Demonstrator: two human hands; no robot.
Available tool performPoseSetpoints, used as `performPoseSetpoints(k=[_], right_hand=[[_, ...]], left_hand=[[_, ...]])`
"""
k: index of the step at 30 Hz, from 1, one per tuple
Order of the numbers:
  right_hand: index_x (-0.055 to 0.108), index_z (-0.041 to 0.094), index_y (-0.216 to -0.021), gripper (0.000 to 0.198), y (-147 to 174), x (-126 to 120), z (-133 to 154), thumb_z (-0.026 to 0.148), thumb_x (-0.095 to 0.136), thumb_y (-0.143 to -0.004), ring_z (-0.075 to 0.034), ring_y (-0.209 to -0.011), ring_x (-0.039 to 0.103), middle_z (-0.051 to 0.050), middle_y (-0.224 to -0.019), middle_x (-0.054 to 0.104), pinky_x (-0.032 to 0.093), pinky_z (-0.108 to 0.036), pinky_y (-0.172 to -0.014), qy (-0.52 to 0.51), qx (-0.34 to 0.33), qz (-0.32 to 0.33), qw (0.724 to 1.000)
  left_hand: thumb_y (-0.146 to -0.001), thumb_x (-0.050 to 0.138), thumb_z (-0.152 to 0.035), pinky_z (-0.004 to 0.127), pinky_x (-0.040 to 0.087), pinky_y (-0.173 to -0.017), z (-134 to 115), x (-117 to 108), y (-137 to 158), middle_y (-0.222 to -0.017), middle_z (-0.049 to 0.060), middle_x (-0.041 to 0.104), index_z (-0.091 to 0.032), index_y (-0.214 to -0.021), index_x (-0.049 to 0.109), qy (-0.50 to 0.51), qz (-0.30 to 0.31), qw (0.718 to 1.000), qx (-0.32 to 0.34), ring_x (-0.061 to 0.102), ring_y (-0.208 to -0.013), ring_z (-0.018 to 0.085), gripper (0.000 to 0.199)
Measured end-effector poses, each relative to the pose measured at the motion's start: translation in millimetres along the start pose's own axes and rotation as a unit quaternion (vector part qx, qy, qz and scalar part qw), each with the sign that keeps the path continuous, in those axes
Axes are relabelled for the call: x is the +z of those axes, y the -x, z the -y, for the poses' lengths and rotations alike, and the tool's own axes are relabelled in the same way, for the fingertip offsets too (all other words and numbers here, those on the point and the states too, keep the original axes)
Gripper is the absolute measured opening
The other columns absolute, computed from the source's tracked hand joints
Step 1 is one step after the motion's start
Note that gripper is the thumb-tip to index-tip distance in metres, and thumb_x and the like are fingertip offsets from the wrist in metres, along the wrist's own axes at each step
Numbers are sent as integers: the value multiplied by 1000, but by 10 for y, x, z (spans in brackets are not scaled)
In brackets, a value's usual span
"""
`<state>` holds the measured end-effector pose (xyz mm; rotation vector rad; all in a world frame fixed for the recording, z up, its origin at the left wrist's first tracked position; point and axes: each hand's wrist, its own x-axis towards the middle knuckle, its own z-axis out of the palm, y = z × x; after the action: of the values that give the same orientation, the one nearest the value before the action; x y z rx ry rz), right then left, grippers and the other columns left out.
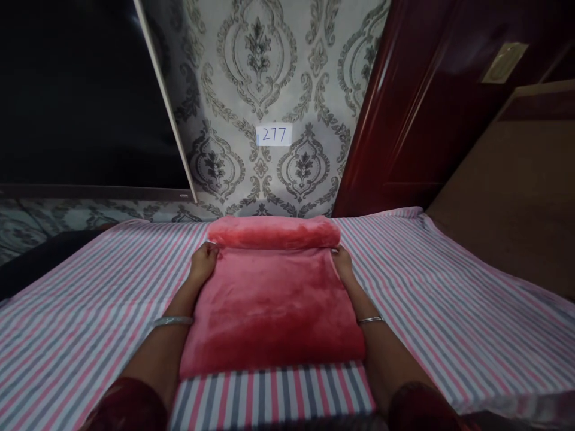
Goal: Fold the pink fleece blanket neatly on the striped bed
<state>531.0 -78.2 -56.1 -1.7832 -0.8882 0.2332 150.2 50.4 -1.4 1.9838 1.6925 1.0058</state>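
Note:
A plush red-pink blanket (274, 305) lies in front of me, its far end rolled into a thick cylinder and the near part spread flat. My left hand (205, 261) is closed at the blanket's left edge, just below the roll, with fingertips pinching the fabric. On the opposite edge, my right hand (342, 261) pinches the fabric near the right end of the roll; its fingers are partly hidden by the blanket. Both arms reach forward along the blanket's sides, each with a bangle at the wrist.
Under the blanket is a striped pink, grey and white cloth (417, 299) over a table or bed. Patterned wallpaper with a paper label (274, 134) reading 277 rises behind. A dark screen (85, 96) stands at left, a dark red door (417, 108) and brown board (516, 191) at right.

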Motion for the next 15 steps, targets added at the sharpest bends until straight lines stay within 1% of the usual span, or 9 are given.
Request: performPoseSetpoints(k=[2, 4, 7, 9, 12, 14, 15], right_hand=[[66, 19, -83, 20, 25, -4, 29, 30, 52, -76, -23, -70, 63, -5, -67, 67, 48, -31, -67, -7, 7, -4, 1000], [66, 18, -85, 21, 40, -7, 58, 30, 51, -75, -23, -71, 63, -6, -69, 68, 48, -31, -68, -15, 12, -2, 1000], [66, 17, -88, 24, 58, -34, 101, 30, 52, -72, -23, -76, 64, -6, -75, 70, 49, -32, -72, -29, 20, 14, 999], [67, 17, -91, 28, 74, -68, 128, 30, 53, -71, -24, -81, 65, -6, -80, 72, 49, -32, -75, -41, 24, 30, 998], [68, 17, -95, 32, 110, -124, 169, 33, 51, -73, -25, -89, 66, -7, -90, 74, 50, -32, -78, -65, 27, 52, 996], [68, 17, -99, 35, 137, -159, 198, 35, 51, -74, -24, -89, 67, -7, -92, 74, 51, -32, -77, -82, 30, 66, 994], [68, 17, -101, 37, 151, -175, 213, 36, 52, -73, -24, -86, 67, -7, -91, 74, 51, -31, -75, -102, 37, 83, 991]], left_hand=[[-80, 49, -31, 34, 52, -80, 28, -17, -10, -81, 6, 72, -22, -80, 59, 22, 1, 1000, -10, 68, -86, 25, 13], [-80, 49, -34, 33, 53, -79, 39, -20, -7, -81, 5, 72, -21, -85, 60, 43, 7, 999, -15, 69, -85, 24, 18], [-77, 55, -39, 32, 54, -74, 27, -7, 5, -86, 6, 73, -18, -98, 62, 82, 34, 996, -30, 70, -85, 24, 30], [-74, 61, -38, 32, 54, -75, 7, 6, 11, -92, 8, 74, -18, -101, 63, 99, 57, 993, -34, 70, -89, 25, 34], [-75, 62, -34, 34, 53, -81, -33, 19, 10, -101, 12, 75, -17, -103, 66, 58, 62, 996, -33, 70, -96, 28, 33], [-76, 61, -33, 36, 53, -82, -59, 19, 5, -103, 13, 75, -16, -104, 66, 23, 48, 998, -39, 70, -97, 30, 33], [-76, 62, -33, 36, 53, -82, -69, 14, 3, -103, 13, 75, -16, -105, 67, 17, 43, 998, -43, 70, -98, 30, 34]])
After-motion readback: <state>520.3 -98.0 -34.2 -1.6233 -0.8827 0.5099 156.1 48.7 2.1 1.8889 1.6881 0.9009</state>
